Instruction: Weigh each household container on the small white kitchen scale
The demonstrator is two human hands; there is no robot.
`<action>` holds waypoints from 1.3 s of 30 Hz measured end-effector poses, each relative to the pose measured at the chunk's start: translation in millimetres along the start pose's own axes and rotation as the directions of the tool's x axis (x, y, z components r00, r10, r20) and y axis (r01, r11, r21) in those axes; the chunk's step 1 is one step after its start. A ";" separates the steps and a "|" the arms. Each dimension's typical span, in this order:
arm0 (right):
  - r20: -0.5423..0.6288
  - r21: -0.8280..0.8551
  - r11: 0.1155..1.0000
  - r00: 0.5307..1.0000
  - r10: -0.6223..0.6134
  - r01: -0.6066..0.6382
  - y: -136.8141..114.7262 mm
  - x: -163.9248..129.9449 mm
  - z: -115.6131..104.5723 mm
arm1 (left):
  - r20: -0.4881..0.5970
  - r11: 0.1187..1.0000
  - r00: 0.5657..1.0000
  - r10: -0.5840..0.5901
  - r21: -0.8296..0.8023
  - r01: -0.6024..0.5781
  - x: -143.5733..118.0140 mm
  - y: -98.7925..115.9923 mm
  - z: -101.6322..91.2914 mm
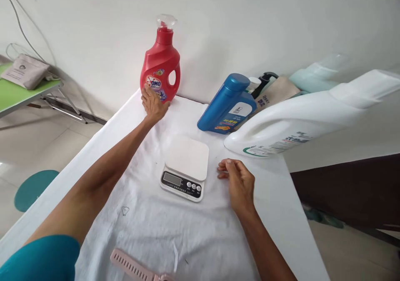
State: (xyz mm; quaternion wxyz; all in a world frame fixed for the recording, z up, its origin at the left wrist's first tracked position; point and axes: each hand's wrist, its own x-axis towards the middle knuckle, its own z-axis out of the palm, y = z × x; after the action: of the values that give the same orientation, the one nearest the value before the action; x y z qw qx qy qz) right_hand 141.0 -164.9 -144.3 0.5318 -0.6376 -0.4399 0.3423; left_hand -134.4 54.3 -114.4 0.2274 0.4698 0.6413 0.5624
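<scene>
Head view shows the left hand [153, 104] stretched far across the white cloth-covered table [146, 222], fingers spread loosely against the base of the upright red plastic detergent bottle with a clear cap [161, 66], which stands at the far edge by the wall; the hand touches it but has not closed round it. The right hand [238, 182] rests half-curled and empty on the cloth, just beside the white digital kitchen scale [186, 167]. With the arm at full reach and contact only low on the bottle, a push could tip it (it looks tall and top-heavy). Nearby, the blue plastic bottle [227, 104] and the large white plastic jug [300, 120] lean over, so a knock might send either onto the scale.
</scene>
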 end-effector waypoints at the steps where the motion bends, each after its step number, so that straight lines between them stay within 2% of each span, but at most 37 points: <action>1: -0.010 0.071 0.997 1.000 0.027 -0.026 5.2 3.8 9.6 | 0.054 0.997 0.996 0.077 0.000 -0.077 -8.1 4.9 7.0; 2: -0.030 0.127 0.991 0.999 0.043 -0.039 8.8 8.2 19.3 | 0.142 0.988 0.977 0.157 -0.013 -0.156 -16.1 11.2 15.5; 4: -0.081 0.198 0.980 0.995 0.055 -0.038 13.1 17.2 36.1 | 0.362 0.961 0.891 0.275 -0.106 -0.254 -30.8 27.1 36.6; 6: -0.139 0.232 0.973 0.989 0.045 -0.011 15.6 23.9 46.4 | 0.557 0.961 0.784 0.275 -0.182 -0.208 -42.1 44.9 61.3; 8: -0.190 0.268 0.963 0.981 0.032 0.021 18.0 27.4 49.4 | 0.635 0.964 0.727 0.262 -0.214 -0.161 -49.0 60.3 85.8; 10: -0.212 0.301 0.953 0.977 0.026 0.040 19.9 29.2 47.3 | 0.640 0.964 0.725 0.254 -0.229 -0.136 -51.8 69.9 105.2; 12: -0.205 0.333 0.942 0.978 0.032 0.039 20.3 31.1 43.8 | 0.634 0.960 0.730 0.257 -0.255 -0.116 -51.8 73.7 116.1; 16: -0.161 0.303 0.952 0.987 0.019 0.031 14.6 36.6 40.3 | 0.702 0.942 0.658 0.273 -0.333 -0.036 -51.2 76.1 116.2; 17: -0.148 0.277 0.960 0.989 0.011 0.031 12.5 37.8 40.1 | 0.707 0.940 0.653 0.272 -0.342 -0.021 -52.4 77.1 114.5; 23: -0.097 0.240 0.971 0.995 0.003 0.020 6.4 42.2 37.9 | 0.609 0.910 0.742 0.280 -0.414 -0.004 -70.3 80.0 111.7; 26: -0.097 0.251 0.968 0.995 0.006 0.018 6.6 44.2 36.6 | 0.567 0.895 0.768 0.297 -0.446 -0.016 -76.3 82.9 103.6; 29: -0.091 0.255 0.967 0.996 0.013 0.011 5.5 44.8 36.1 | 0.560 0.877 0.760 0.330 -0.480 -0.027 -78.1 96.1 81.8; 35: -0.090 0.257 0.965 0.996 -0.020 0.043 1.7 42.0 36.1 | 0.574 0.862 0.701 0.424 -0.492 -0.119 -94.1 137.1 9.5; 39: -0.095 0.247 0.967 0.995 -0.044 0.067 3.2 43.1 37.5 | 0.597 0.913 0.730 0.334 -0.396 -0.093 -120.7 145.8 -35.8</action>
State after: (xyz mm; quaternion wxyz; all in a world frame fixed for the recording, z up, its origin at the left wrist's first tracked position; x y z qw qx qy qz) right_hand 124.1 -111.1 -153.6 0.6362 -0.5674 -0.3870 0.3515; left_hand -58.2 -78.3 2.8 0.4465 0.6611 0.3551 0.4873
